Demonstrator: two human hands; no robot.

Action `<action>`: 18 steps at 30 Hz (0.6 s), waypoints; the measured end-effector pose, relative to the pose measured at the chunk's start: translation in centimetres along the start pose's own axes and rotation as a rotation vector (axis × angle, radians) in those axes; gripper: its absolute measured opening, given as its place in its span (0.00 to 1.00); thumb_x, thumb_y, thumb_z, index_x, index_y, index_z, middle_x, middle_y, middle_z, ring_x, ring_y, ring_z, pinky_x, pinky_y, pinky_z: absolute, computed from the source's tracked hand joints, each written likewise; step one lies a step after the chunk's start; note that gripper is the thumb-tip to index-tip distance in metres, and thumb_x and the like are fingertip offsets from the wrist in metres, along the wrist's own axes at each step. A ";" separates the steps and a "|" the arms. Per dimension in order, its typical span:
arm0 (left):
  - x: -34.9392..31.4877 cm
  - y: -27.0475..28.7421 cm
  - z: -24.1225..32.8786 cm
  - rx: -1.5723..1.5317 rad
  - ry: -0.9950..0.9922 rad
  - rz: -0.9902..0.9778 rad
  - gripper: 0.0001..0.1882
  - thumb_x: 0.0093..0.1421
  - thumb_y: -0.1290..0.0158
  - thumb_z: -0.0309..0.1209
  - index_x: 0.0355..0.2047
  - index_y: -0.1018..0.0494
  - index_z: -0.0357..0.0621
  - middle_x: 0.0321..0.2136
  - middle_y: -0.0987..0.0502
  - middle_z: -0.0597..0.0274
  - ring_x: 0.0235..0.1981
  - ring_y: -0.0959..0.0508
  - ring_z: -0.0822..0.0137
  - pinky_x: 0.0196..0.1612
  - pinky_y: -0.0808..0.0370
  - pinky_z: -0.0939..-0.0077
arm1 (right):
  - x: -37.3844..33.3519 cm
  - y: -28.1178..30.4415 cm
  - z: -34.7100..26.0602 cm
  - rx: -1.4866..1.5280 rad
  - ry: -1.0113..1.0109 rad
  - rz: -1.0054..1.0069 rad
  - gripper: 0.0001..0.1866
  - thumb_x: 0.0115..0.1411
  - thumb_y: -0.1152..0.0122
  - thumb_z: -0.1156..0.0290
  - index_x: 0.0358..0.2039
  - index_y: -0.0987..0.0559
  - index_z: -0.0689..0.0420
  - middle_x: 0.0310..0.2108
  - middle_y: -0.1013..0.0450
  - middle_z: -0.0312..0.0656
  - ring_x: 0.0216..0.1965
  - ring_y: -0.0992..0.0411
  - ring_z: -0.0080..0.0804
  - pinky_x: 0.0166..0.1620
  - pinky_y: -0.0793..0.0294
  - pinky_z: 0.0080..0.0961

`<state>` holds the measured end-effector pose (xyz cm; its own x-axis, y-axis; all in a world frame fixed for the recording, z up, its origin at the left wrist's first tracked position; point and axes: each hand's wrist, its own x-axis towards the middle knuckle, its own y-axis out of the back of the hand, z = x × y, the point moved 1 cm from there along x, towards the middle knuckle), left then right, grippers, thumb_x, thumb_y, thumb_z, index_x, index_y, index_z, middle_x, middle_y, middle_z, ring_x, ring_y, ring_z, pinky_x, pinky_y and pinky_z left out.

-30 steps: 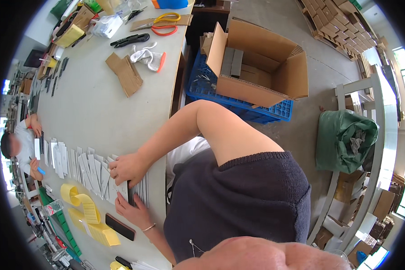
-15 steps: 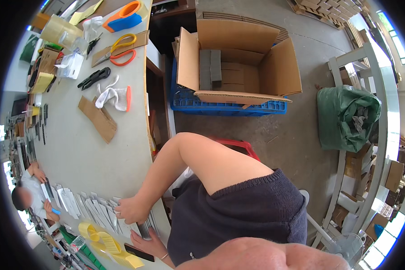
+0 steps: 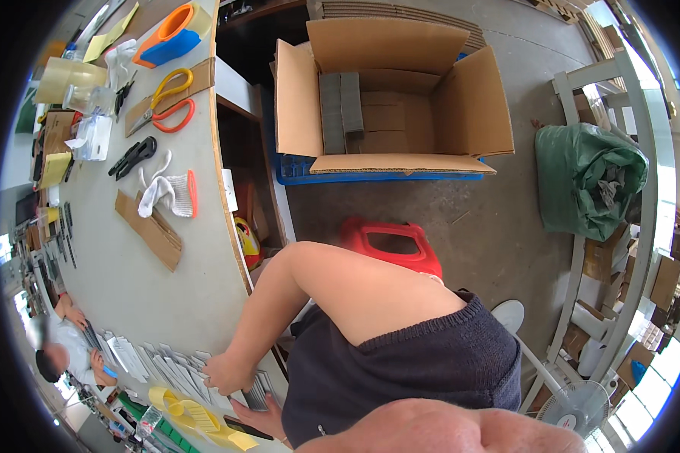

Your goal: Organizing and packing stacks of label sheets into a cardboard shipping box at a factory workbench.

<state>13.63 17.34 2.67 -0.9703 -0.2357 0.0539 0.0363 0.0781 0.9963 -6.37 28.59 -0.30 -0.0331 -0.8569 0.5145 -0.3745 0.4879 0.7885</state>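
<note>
More of the red stool shows now; right hand and left hand stay at the grey strips, whether pinching I cannot tell; print on the yellow paper unreadable

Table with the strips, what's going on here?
A person is handling strips on a table: the right hand is over the near end of the pale ones, the left hand beside the grey ones. A co-worker is at the row's far end. Scissors, a cutter and a glove also lie there; the open box nearby holds grey blocks.
</note>
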 end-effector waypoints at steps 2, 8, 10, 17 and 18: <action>-0.2 0.0 -0.5 -0.001 -0.003 0.002 0.49 0.52 0.42 0.58 0.63 0.44 0.35 0.59 0.38 0.42 0.61 0.39 0.42 0.63 0.43 0.50 | 0.4 -0.2 -0.1 0.039 0.018 -0.025 0.24 0.43 0.36 0.50 0.37 0.18 0.52 0.46 0.29 0.49 0.47 0.30 0.50 0.43 0.28 0.41; -0.3 1.4 0.6 -0.205 0.097 -0.033 0.53 0.39 0.31 0.44 0.62 0.43 0.33 0.59 0.37 0.42 0.60 0.38 0.45 0.64 0.44 0.53 | 0.8 -0.5 0.2 0.186 0.005 -0.112 0.25 0.38 0.32 0.48 0.34 0.17 0.51 0.38 0.25 0.47 0.43 0.27 0.44 0.44 0.30 0.40; 0.4 1.7 2.3 -0.229 0.207 -0.071 0.53 0.35 0.30 0.36 0.61 0.41 0.33 0.59 0.37 0.44 0.60 0.38 0.46 0.65 0.43 0.58 | -0.3 0.8 0.7 0.266 -0.026 -0.087 0.22 0.37 0.30 0.52 0.31 0.18 0.52 0.33 0.25 0.48 0.39 0.25 0.47 0.41 0.26 0.39; 1.4 3.1 5.4 -0.160 0.091 0.086 0.50 0.32 0.27 0.42 0.55 0.36 0.39 0.52 0.31 0.48 0.54 0.31 0.48 0.58 0.33 0.59 | -2.3 5.5 2.5 0.411 0.016 -0.281 0.23 0.46 0.32 0.62 0.43 0.22 0.55 0.42 0.29 0.51 0.46 0.30 0.51 0.49 0.30 0.40; 1.2 3.1 5.4 -0.157 0.108 0.096 0.50 0.31 0.27 0.43 0.55 0.36 0.40 0.52 0.31 0.49 0.54 0.31 0.49 0.57 0.32 0.60 | -2.1 5.5 2.6 0.428 0.007 -0.308 0.26 0.47 0.33 0.62 0.47 0.23 0.54 0.45 0.29 0.52 0.49 0.31 0.50 0.51 0.31 0.39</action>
<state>11.32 22.54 5.47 -0.9298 -0.3372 0.1472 0.1720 -0.0447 0.9841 -10.72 32.65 2.05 0.1439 -0.9481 0.2837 -0.7108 0.1004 0.6962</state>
